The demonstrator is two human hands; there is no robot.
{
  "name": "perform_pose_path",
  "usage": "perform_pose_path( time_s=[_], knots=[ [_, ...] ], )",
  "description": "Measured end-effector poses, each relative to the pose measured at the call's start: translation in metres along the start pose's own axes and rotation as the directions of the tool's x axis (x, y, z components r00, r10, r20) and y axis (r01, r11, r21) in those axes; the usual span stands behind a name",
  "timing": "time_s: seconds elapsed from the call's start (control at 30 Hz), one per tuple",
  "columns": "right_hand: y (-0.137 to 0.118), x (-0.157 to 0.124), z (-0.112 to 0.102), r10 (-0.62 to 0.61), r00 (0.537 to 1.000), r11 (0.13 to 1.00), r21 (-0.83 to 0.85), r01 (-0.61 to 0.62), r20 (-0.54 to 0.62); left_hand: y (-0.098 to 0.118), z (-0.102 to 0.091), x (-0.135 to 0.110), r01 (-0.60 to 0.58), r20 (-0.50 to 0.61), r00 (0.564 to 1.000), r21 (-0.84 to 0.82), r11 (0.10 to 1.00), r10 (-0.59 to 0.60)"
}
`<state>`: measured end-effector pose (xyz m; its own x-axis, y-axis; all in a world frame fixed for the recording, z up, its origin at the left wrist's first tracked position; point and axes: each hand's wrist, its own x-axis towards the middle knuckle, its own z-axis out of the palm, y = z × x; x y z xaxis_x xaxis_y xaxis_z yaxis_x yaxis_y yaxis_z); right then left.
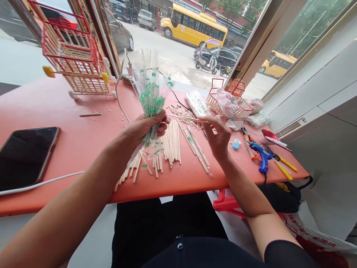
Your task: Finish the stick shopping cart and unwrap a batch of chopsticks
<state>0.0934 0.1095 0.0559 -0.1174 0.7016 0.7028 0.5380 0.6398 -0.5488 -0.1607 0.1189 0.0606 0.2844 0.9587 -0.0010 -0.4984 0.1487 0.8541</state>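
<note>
My left hand [149, 127] is closed round a bunch of clear chopstick wrappers [151, 87] printed in green, held upright above the red table [64, 123]. My right hand [216, 136] pinches one bare wooden chopstick [184, 117], which lies level and points left towards the bunch. Below both hands, several loose chopsticks [171, 143] lie in rows on the table, a few of them in wrappers [196, 147].
A black phone [26, 154] with a white cable lies at the left. A red model cart [72, 52] stands at the back left, a smaller red basket [231, 98] at the back right. A blue glue gun [262, 154] and yellow-handled tools lie at the right edge.
</note>
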Motion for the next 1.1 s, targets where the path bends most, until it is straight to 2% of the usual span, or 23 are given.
perform_pose_path(
  time_s=[0.03,0.1,0.2,0.27,0.3,0.37,0.43,0.47,0.53,0.6,0.77,0.93,1.1],
  knots=[
    [-0.002,-0.004,0.002,-0.059,0.995,0.997,-0.041,0.063,0.084,0.000,0.001,0.000,-0.006,-0.019,1.000,-0.004,1.000,0.006],
    [-0.005,-0.010,0.007,-0.175,0.950,0.978,-0.063,0.197,0.257,-0.001,0.002,0.001,-0.010,-0.053,0.999,-0.026,1.000,0.009],
    [-0.007,-0.014,0.015,-0.311,0.823,0.935,-0.004,0.356,0.475,-0.002,0.004,0.003,0.018,-0.109,0.994,-0.092,0.996,-0.028],
    [-0.009,-0.015,0.018,-0.348,0.745,0.917,0.040,0.398,0.570,-0.001,0.006,0.003,0.029,-0.187,0.981,-0.118,0.993,-0.050],
    [-0.010,-0.014,0.019,-0.333,0.728,0.920,0.040,0.389,0.599,-0.001,0.008,0.003,0.030,-0.229,0.972,-0.120,0.992,-0.057],
    [-0.009,-0.011,0.018,-0.212,0.759,0.950,-0.053,0.308,0.616,0.000,0.009,0.003,0.025,-0.274,0.960,-0.118,0.993,-0.057],
    [-0.006,-0.007,0.015,-0.002,0.808,0.950,-0.252,0.186,0.590,0.000,0.008,0.004,0.022,-0.228,0.972,-0.118,0.993,-0.048],
    [-0.004,-0.004,0.014,0.105,0.813,0.924,-0.359,0.133,0.573,-0.001,0.005,0.004,0.020,-0.184,0.982,-0.110,0.994,-0.040],
    [-0.002,0.000,0.012,0.272,0.781,0.846,-0.526,0.084,0.562,-0.004,-0.001,0.005,-0.011,-0.107,0.994,-0.078,0.997,0.003],
    [-0.004,0.002,0.011,0.373,0.732,0.782,-0.618,0.083,0.570,-0.009,-0.009,0.008,-0.056,-0.064,0.996,-0.036,0.998,0.054],
    [-0.019,0.002,0.012,0.506,0.648,0.696,-0.713,0.081,0.568,-0.018,-0.020,0.011,-0.048,-0.012,0.999,0.079,0.996,0.049],
    [-0.026,0.002,0.007,0.555,0.631,0.677,-0.735,0.034,0.541,-0.016,-0.016,0.008,-0.036,-0.023,0.999,0.110,0.993,0.039],
    [-0.027,0.001,0.007,0.582,0.584,0.684,-0.730,0.024,0.565,-0.015,-0.013,0.005,-0.028,-0.023,0.999,0.133,0.991,0.031]
  ],
)
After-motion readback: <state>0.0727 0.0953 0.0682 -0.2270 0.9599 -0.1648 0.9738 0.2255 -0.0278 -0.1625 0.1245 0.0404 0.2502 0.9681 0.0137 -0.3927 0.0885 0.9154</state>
